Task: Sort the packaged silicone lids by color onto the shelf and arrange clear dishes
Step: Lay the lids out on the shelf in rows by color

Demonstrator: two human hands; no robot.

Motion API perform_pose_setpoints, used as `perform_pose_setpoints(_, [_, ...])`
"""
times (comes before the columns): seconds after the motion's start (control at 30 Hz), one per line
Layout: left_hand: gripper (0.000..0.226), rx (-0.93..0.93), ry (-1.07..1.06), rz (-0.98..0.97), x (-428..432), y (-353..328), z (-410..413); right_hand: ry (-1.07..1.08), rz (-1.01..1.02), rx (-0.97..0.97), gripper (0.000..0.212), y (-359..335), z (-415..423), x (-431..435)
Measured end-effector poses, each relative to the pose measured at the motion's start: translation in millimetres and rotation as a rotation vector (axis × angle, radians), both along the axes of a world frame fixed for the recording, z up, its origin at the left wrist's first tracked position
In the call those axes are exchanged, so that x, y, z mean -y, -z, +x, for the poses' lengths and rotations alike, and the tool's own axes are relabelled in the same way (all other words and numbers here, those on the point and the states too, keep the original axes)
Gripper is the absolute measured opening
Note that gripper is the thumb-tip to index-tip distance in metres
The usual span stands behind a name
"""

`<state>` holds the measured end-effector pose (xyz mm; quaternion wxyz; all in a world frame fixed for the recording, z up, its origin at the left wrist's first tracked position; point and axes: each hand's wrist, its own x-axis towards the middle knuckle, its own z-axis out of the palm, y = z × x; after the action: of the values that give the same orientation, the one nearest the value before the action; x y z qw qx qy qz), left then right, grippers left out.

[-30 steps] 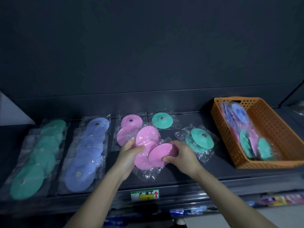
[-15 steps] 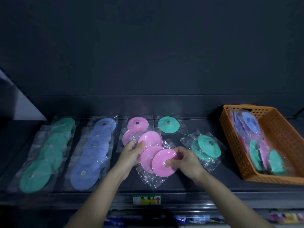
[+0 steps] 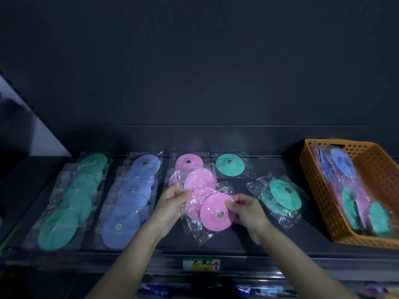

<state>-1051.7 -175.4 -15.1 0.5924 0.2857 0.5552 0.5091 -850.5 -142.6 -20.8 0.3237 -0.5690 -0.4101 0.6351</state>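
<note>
On the dark shelf lie rows of packaged silicone lids: green lids at far left, blue lids beside them, pink lids in the middle. My left hand grips the left edge of a clear package of pink lids. My right hand pinches the same package at its right side, over the front pink lid. One green lid pack lies at the back, another green pack to the right.
An orange perforated basket at the right holds mixed blue, pink and green lid packs. A dark back wall rises behind the shelf. A yellow-green label with a red arrow sits on the shelf's front edge.
Both hands have kept hold of the pink lid package and shifted it slightly; the front lid now shows its metal centre. The camera view has tilted a little.
</note>
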Motion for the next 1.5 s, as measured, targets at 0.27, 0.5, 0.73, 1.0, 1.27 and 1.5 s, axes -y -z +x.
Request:
perform_pose_setpoints(0.27, [0.005,-0.253,-0.087,-0.065,-2.5,5.9,-10.5,-0.037,0.005,0.093,0.017,4.0,-7.5,3.5])
perform_pose_setpoints(0.5, [0.013,-0.407,-0.034,-0.098,-9.5,4.3,-16.2,0.040,-0.003,0.168,0.018,6.6,-6.5,5.8])
perform_pose_setpoints(0.73, [0.013,-0.541,-0.180,-0.098,-15.0,11.3,-24.9,0.029,-0.053,0.147,0.013,3.6,-11.9,11.8])
perform_pose_setpoints(1.0, [0.011,-0.910,0.013,-0.046,-12.1,14.3,-33.2,-0.013,-0.011,0.250,0.016,0.9,-24.6,13.9])
perform_pose_setpoints(1.27, [0.038,-1.095,0.057,-0.003,-6.8,15.9,-39.4,-0.017,0.037,0.263,0.019,-2.7,-25.7,14.4])
perform_pose_setpoints(1.5, [0.035,-1.114,0.019,0.019,-8.4,11.0,-42.8,-0.029,0.001,0.261,0.013,-1.9,-31.8,24.3])
